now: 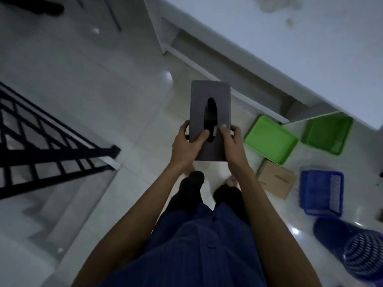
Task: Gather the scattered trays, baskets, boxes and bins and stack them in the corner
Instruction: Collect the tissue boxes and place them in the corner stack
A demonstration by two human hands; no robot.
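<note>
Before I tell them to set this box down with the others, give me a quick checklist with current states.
1. Hold on the grey tissue box: left hand and right hand both grip its near end, thumbs on top. Ok.
2. Box contents: the oval slot is dark. Cannot tell.
3. Items stacked: green tray, green basket, cardboard box, blue basket and blue round bin sit unstacked on the floor. Not ok.
4. Path to them: the tiles right of the feet look bare. Ok.
5. Stairs behind the black railing on the left: clearance cannot tell.
</note>
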